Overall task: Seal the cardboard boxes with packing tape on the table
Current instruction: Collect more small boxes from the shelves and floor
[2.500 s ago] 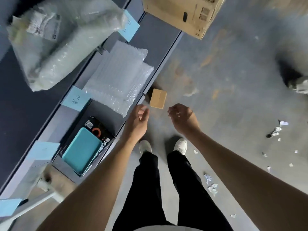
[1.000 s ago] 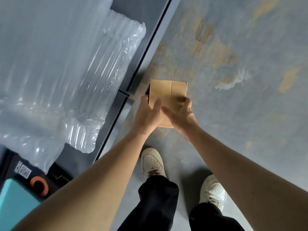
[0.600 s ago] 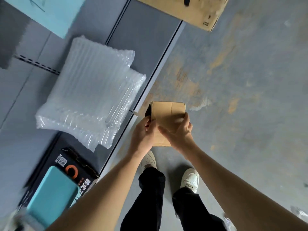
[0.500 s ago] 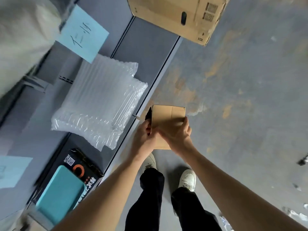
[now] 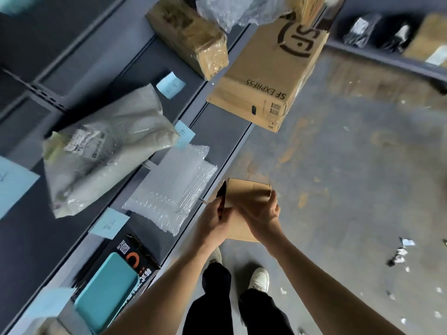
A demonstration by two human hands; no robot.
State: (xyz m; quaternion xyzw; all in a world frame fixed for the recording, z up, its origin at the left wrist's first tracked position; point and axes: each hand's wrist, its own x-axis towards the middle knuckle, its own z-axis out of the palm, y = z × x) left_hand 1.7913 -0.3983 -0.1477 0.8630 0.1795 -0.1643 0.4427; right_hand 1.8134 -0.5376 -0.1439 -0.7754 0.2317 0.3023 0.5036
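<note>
A small brown cardboard box (image 5: 246, 195) is held above the floor between both hands, with a dark opening showing on its left side. My left hand (image 5: 212, 222) grips its left edge at that opening. My right hand (image 5: 261, 217) curls over its top and right edge. No tape roll is in view.
Grey shelves run along the left with a pack of air cushions (image 5: 176, 189), a grey mailer bag (image 5: 104, 151), a teal-and-black product box (image 5: 113, 284) and blue paper labels. A large SF Express carton (image 5: 268, 78) overhangs a shelf. Paper scraps (image 5: 399, 252) lie on the concrete floor.
Both hands reached down, took the small box from the floor beside the shelf and lifted it. The view has since risen, showing more shelves.
</note>
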